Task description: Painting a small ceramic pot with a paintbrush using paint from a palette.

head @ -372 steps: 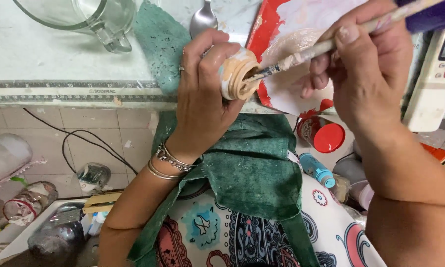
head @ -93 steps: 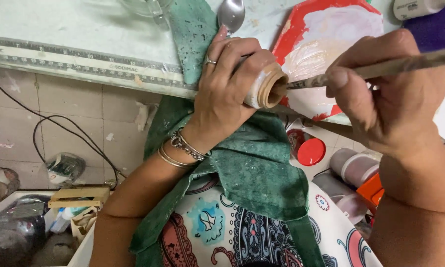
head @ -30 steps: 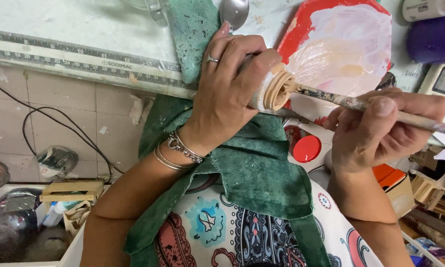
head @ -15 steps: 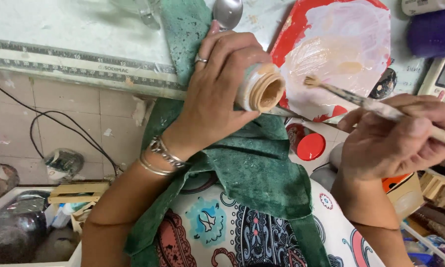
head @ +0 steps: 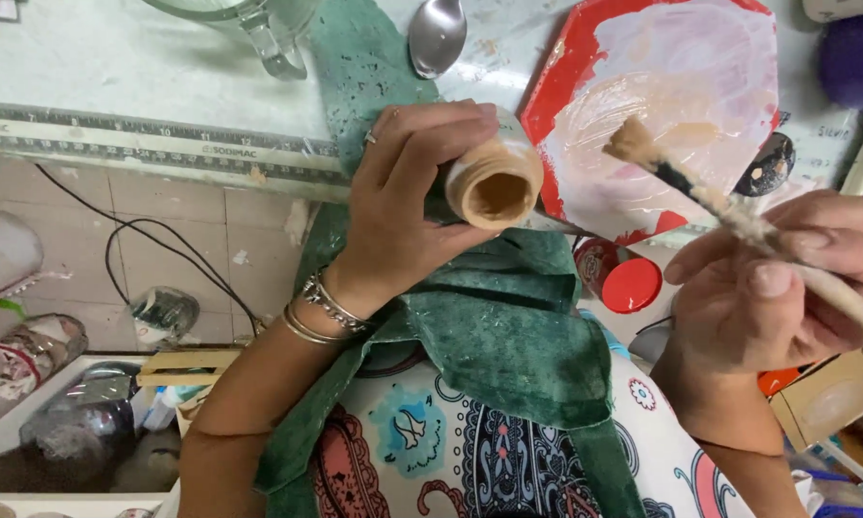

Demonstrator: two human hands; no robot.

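My left hand (head: pixel 408 206) grips a small round jar (head: pixel 494 182) coated in beige paint, its open mouth turned toward me at the table's edge. My right hand (head: pixel 786 288) holds a paintbrush (head: pixel 710 197) by its pale handle. The beige-loaded bristles hover over a red plate (head: pixel 566 86) smeared with white and beige paint, apart from the jar. A green cloth (head: pixel 508 336) lies across my lap and runs up onto the table under my left hand.
A metal spoon (head: pixel 436 34) and the base of a glass jug (head: pixel 268 38) sit on the pale table (head: pixel 115 77), which has a ruler strip on its front edge. Red-lidded paint pots (head: pixel 633 283) stand below the plate. A purple container (head: pixel 858 58) is at far right. Clutter lies on the floor at left.
My right hand drew the brush out of the jar's mouth and moved it right, over the red plate. The left hand tilted the jar so its opening faces me.
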